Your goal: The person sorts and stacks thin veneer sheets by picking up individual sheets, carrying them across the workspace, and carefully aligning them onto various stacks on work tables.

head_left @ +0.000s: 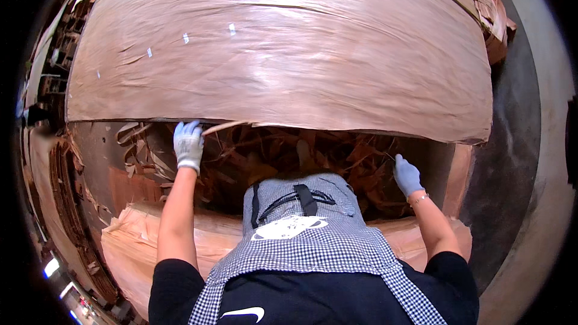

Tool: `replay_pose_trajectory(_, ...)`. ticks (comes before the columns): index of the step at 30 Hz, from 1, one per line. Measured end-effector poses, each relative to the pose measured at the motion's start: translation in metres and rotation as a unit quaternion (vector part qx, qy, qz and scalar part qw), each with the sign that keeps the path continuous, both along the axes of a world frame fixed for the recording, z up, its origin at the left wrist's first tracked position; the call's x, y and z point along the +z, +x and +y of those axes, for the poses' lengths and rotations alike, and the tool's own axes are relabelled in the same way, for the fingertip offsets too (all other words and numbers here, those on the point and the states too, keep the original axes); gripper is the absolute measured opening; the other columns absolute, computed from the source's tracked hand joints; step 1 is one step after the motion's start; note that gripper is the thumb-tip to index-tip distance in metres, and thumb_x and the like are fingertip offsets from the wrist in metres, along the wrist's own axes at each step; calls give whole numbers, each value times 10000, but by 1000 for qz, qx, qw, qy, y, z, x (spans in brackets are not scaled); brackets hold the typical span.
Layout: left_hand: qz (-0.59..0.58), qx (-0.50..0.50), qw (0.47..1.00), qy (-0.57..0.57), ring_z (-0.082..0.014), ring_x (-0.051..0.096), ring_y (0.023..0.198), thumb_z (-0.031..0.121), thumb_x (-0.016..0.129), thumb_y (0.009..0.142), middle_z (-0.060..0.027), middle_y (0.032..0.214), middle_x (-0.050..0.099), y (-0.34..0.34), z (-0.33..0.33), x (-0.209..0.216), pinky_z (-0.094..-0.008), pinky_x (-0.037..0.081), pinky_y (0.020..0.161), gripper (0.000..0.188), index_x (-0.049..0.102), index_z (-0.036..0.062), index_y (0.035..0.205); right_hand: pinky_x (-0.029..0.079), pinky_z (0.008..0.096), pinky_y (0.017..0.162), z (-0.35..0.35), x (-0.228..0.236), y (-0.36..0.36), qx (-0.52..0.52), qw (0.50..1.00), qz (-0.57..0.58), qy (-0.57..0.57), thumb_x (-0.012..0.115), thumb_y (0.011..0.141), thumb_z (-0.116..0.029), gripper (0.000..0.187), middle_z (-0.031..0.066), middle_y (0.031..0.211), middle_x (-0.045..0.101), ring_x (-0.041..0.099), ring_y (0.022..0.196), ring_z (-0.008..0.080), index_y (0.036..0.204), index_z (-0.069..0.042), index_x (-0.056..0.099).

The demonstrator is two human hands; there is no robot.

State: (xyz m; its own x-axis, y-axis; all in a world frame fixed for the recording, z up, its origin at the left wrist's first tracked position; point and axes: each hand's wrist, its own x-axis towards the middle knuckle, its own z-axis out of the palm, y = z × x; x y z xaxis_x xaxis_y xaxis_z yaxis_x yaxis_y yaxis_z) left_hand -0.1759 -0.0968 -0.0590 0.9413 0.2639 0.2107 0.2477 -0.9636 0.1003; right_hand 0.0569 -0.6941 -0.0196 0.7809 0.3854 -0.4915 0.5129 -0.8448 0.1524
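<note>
While left fingers (191,127) at brown sheet's (289,72) edge, right fingers (406,172) short of it, both grips unclear.

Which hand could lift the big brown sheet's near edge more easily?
Probably the left hand: its fingers are right at the brown sheet's near edge. The right hand sits lower in the picture, apart from that edge.

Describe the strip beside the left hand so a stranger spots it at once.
Find the broad brown sheet across the upper view, then its near edge, then the gloved left hand there. Just right of that hand, a thin strip slants up toward the edge, paler and straighter than the dark scraps below.
</note>
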Motion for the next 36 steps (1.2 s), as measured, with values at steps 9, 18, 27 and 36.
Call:
replay_pose_trajectory(9,597,108,764,-222,-305,346,1318,468,696,668,-152,1439,340,-90,-65,-73,-373,330,1062,919,314,77,1407,461,526,637,-50,-13,-128,-229,963,28,142,547,857,-233,237,262,778,607,592,738,433,959,-35,465)
replay_pose_trajectory(18,191,208,667,-689,-263,237,1361,586,619,779,-146,1468,280,97,-193,-28,-367,224,1092,949,229,15,1430,494,440,715,181,10,-59,-89,902,44,420,550,832,-264,261,183,938,621,597,878,367,1016,-79,562)
replay_pose_trajectory(27,320,344,460,-753,-295,462,1126,524,547,850,-62,1335,463,20,-162,-131,-477,350,956,654,405,127,1349,463,477,687,98,16,-84,-211,890,63,399,509,873,-283,252,207,872,598,581,821,399,990,-60,500)
replay_pose_trajectory(36,467,-210,725,-461,-280,551,1111,318,513,900,-165,1187,592,141,-340,-79,-332,411,953,433,542,31,1223,447,500,675,-141,19,-207,-544,789,-55,281,530,867,-320,291,252,806,598,580,797,435,890,-31,521)
